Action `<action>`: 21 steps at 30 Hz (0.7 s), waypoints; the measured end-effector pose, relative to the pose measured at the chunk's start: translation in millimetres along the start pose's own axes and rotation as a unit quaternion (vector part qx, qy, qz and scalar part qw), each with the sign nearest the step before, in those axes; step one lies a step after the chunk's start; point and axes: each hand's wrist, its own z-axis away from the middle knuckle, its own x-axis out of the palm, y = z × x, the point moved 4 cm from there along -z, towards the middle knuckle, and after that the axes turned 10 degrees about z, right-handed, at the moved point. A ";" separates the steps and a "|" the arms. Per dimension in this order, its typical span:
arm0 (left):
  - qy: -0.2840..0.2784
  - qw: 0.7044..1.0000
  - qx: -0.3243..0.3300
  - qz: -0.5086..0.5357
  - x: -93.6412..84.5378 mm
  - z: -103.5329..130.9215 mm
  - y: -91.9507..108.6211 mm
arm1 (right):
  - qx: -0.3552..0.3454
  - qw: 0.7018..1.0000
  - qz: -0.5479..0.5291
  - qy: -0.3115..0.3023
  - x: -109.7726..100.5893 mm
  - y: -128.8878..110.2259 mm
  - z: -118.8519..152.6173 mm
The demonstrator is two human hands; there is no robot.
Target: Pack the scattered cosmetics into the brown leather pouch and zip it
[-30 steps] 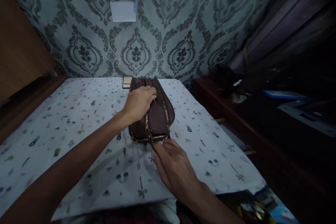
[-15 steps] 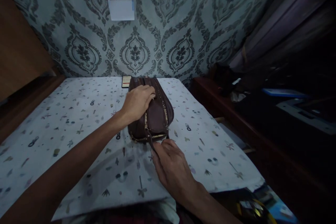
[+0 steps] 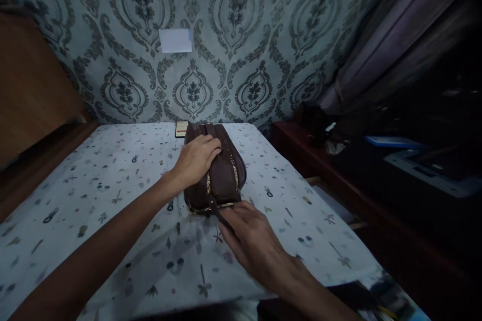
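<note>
A dark brown zippered pouch bag [image 3: 225, 180] lies lengthwise on the patterned white cloth. Gold-toned zips run along its top and across its near end. Over the bag's upper left side, my left hand [image 3: 199, 158] is closed, its fingers curled onto the top; the fingertips are partly hidden. At the near end my right hand [image 3: 250, 230] is wrapped round the short leather strap [image 3: 213, 205], with most of the strap hidden in the fingers. A phone [image 3: 181, 129] with a lit screen rests just beyond the bag's far left corner.
The white printed cloth [image 3: 124, 220] covers the table up to the wallpapered wall [image 3: 192, 75]. A wooden box-like piece [image 3: 35, 85] stands at left. To the right are a dark red wooden edge [image 3: 320, 165], a dark surface with a blue flat item [image 3: 393, 141], and a purple curtain [image 3: 391, 35].
The camera view has tilted upward, so the wall and bag appear lower. Both hands keep their places on the bag and its strap, the right slightly nearer the bag's end.
</note>
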 end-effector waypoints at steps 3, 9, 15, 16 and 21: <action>0.006 1.000 0.001 0.008 -0.5 0.6 0.4 | 0.010 0.999 -0.030 -0.033 -13.8 7.1 -15.8; 0.031 0.998 -0.003 0.052 0.2 4.7 -4.1 | 0.075 0.979 -0.165 -0.090 -24.9 28.2 -55.9; 0.059 0.992 -0.002 0.110 0.3 6.7 -11.2 | 0.071 0.946 -0.311 -0.059 -14.1 50.5 -87.9; 0.063 0.991 -0.001 0.120 -0.8 8.8 -10.1 | 0.065 0.939 -0.333 -0.061 -11.3 54.7 -91.7; 0.192 0.972 0.040 0.128 -16.4 43.7 12.4 | 0.056 0.912 -0.394 -0.095 0.5 73.5 -104.2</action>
